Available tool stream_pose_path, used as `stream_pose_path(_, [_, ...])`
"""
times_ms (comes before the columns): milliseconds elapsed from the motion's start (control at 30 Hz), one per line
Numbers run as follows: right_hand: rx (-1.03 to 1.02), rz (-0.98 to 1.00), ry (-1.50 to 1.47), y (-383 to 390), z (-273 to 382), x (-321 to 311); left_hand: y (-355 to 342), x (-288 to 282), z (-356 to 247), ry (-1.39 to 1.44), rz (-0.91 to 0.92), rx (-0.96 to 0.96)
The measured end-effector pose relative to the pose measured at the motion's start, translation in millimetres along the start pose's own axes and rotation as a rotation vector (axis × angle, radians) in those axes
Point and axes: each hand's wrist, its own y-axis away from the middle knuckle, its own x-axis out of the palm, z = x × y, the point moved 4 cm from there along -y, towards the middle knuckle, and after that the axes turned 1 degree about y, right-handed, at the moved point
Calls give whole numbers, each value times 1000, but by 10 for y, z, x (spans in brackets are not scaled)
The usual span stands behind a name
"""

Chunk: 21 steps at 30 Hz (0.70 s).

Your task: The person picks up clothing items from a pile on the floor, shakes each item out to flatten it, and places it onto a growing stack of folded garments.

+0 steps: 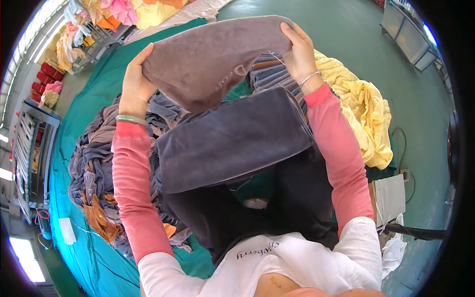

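A brownish-grey towel (208, 59) with a pale printed mark hangs stretched between my two raised hands. My left hand (136, 84) is closed on its left end, thumb at the upper edge. At the right end my right hand (301, 57) pinches the other corner. Across my lap, just below, lies a folded dark grey towel (237, 138), apart from both hands. Behind it stands a stack of folded towels (272, 74), partly hidden by the held one.
Loose grey and brown cloths (99, 158) are heaped at my left on a green sheet (74, 133). Crumpled yellow cloth (363, 109) lies to the right, near a cardboard box (390, 198). A metal rack (37, 148) stands far left, a grey cabinet (408, 37) far right.
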Motion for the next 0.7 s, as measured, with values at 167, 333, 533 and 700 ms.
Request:
stream_pose_path(167, [83, -92, -91, -70, 71, -226, -22, -94, -125, 51, 73, -57])
stream_pose_path(333, [296, -18, -207, -61, 25, -381, -26, -306, -142, 62, 3, 68])
stream_pose_path(533, [564, 57, -177, -74, 18, -425, 78, -174, -259, -45, 96, 304])
stream_pose_path(700, [59, -120, 78, -97, 243, -618, 132, -294, -226, -183, 4, 448])
